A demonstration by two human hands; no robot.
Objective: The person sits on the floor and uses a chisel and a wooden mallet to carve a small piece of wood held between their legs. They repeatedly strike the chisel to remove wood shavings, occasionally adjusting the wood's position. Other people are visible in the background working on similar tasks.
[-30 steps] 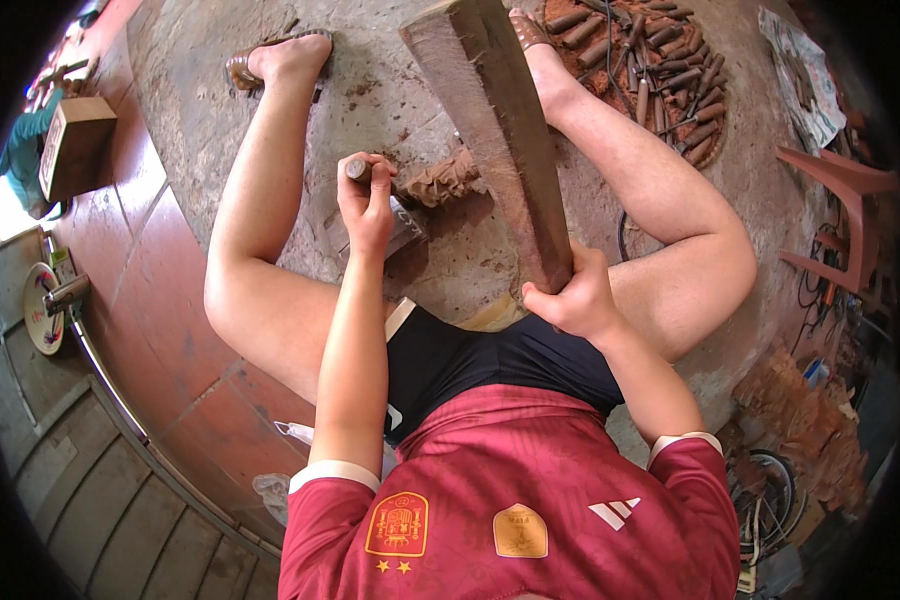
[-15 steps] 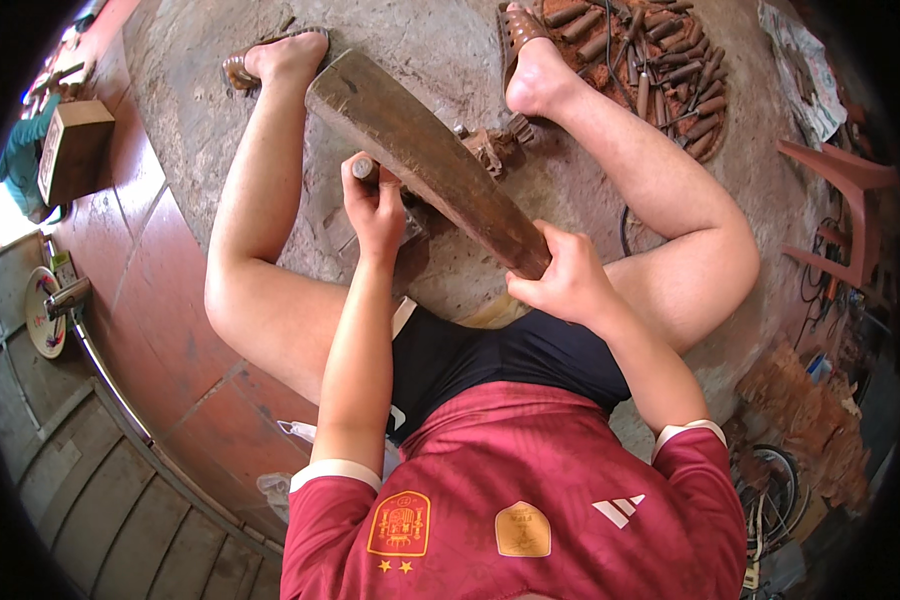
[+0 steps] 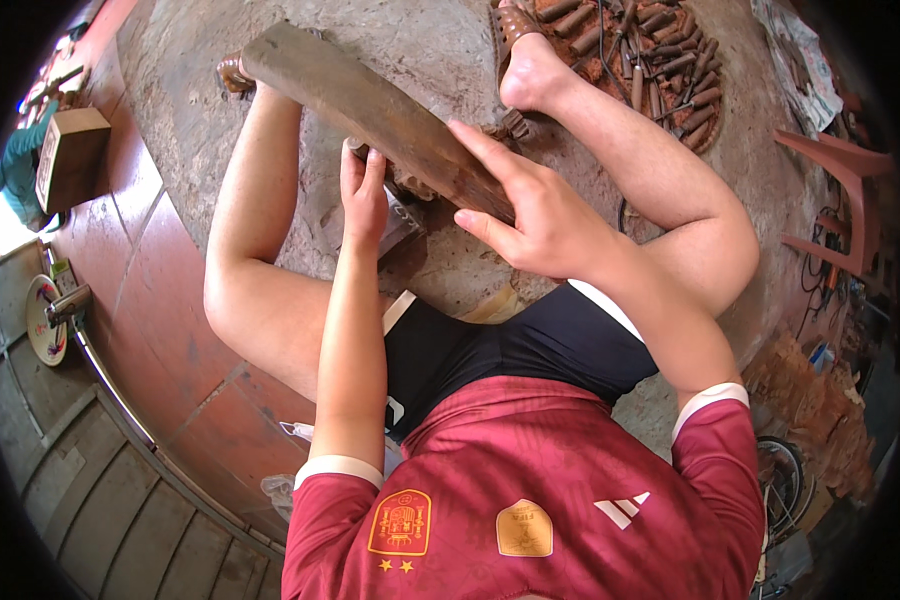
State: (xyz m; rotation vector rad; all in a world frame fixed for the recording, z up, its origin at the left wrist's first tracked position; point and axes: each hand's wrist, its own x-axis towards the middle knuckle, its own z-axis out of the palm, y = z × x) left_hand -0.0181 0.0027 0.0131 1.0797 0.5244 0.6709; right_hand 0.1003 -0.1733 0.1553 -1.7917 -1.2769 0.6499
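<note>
A long, thick wooden plank [image 3: 380, 115] slants across the view, raised above the ground between my legs. My right hand [image 3: 545, 220] grips its near right end, thumb below and forefinger along the upper edge; the other fingers are hidden. My left hand [image 3: 363, 205] is closed around a short round wooden rod [image 3: 358, 147], whose end shows beside the plank's lower edge. Much of the rod is hidden by the hand and the plank. Beneath them, a metal block [image 3: 402, 232] sits on the ground, partly covered by the plank and my left hand.
Several brown wooden handles [image 3: 675, 65] lie on reddish dust in a round heap by my right foot. A red-brown plastic stool [image 3: 850, 200] lies at the right. At the left are a cardboard box [image 3: 73, 165] and a standing fan [image 3: 48, 318] beside a metal shutter [image 3: 80, 490].
The plank has moved up and to the left, and my right hand has come up and forward with it. My left hand has shifted slightly, and the rod's end is now more covered.
</note>
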